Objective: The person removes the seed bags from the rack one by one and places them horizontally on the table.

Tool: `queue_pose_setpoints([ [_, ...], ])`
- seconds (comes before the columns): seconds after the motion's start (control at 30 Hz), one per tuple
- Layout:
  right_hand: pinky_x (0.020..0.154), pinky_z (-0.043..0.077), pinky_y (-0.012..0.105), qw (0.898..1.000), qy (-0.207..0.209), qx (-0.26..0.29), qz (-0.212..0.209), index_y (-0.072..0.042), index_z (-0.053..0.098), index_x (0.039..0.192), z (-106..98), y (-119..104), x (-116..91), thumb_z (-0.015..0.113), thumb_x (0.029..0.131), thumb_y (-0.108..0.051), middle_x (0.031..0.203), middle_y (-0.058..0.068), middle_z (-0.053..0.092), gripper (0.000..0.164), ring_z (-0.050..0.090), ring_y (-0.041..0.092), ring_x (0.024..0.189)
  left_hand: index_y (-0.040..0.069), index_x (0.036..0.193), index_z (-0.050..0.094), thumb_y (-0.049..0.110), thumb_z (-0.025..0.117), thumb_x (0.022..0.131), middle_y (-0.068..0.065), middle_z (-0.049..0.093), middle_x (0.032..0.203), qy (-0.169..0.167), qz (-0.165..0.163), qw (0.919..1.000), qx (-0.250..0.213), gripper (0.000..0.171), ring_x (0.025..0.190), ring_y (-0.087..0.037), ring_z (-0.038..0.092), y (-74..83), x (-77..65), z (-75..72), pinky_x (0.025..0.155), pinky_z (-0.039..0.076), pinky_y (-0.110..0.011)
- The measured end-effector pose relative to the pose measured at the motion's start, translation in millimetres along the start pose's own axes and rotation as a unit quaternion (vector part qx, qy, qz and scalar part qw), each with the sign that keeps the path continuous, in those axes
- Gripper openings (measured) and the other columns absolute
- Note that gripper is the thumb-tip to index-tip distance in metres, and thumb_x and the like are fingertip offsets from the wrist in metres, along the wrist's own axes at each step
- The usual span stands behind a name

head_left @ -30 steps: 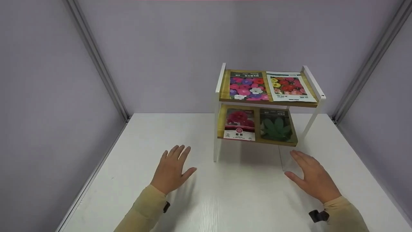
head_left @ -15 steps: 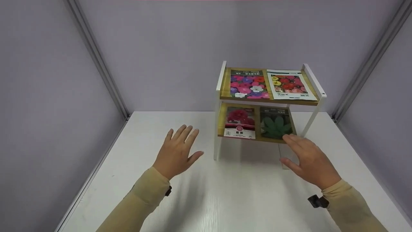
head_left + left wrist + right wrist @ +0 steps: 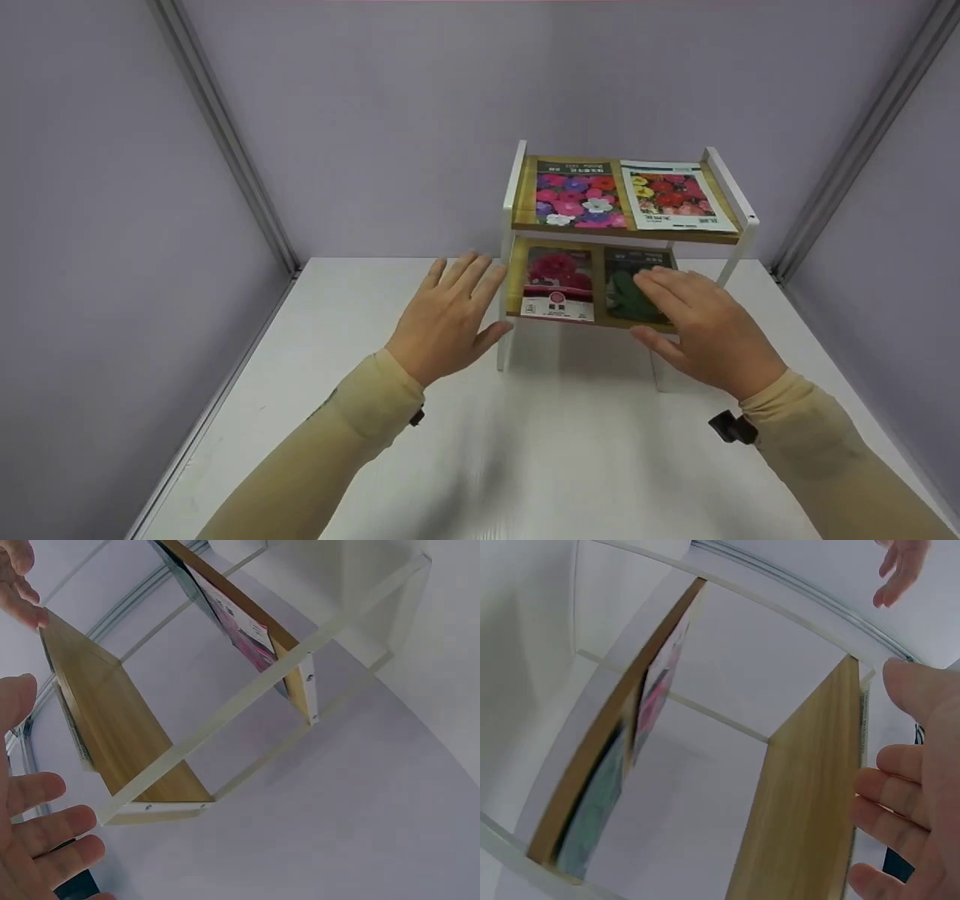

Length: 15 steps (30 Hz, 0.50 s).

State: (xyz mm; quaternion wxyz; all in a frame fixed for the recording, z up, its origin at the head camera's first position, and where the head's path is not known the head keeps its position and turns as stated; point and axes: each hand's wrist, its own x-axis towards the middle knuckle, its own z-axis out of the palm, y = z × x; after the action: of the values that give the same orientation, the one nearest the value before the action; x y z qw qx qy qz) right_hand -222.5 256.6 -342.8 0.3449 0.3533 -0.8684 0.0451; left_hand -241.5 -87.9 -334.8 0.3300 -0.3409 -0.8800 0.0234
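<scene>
A two-tier rack [image 3: 626, 232] with wooden shelves and white side frames stands right of centre. On its upper shelf lie a packet of pink and purple flowers [image 3: 576, 196] and a white-bordered flower packet [image 3: 677, 198]. The lower shelf bears a red-flower packet [image 3: 557, 285] and a green-leaf packet [image 3: 626, 296]. My left hand [image 3: 446, 322], fingers extended, is by the rack's left side and holds nothing. My right hand [image 3: 709, 330], also holding nothing, is in front of the lower shelf and partly covers the green-leaf packet; contact is unclear.
The rack stands on a white tabletop [image 3: 360, 450]. Pale panels [image 3: 390, 112] rise behind and at both sides, with metal strips at the corners. Small black devices [image 3: 733, 427] sit under the wrists.
Both hands have moved up and forward toward the rack; the left one has also gone right, the right one slightly left. Rack and packets appear unmoved.
</scene>
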Motion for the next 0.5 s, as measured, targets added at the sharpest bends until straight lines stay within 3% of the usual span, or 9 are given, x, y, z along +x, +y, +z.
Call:
queue_pose_setpoints([
  [0.17,0.099,0.044,0.054,1.000,-0.005,-0.010,-0.014,-0.002,0.054,0.134,-7.7,-2.2,17.9,0.070,0.085,-0.039,0.131,0.016,0.057,0.064,0.053,0.034,0.119,0.007,0.139,0.048,0.048,0.059,0.091,-0.015,0.052,0.138,0.009,0.011,0.9999,0.003,0.064,0.131,-0.031,0.045,4.0,15.1,-4.1,0.109,0.034,-0.051],
  [0.5,0.099,0.042,0.054,0.998,-0.012,-0.031,-0.045,-0.001,0.053,0.134,-21.8,-2.0,53.9,0.063,0.091,-0.043,0.131,0.017,0.057,0.061,0.053,0.034,0.120,0.006,0.144,0.039,0.050,0.054,0.093,-0.013,0.048,0.141,-0.011,0.014,0.9995,0.025,0.070,0.135,-0.030,0.040,6.5,44.4,-15.9,0.112,0.028,-0.049],
])
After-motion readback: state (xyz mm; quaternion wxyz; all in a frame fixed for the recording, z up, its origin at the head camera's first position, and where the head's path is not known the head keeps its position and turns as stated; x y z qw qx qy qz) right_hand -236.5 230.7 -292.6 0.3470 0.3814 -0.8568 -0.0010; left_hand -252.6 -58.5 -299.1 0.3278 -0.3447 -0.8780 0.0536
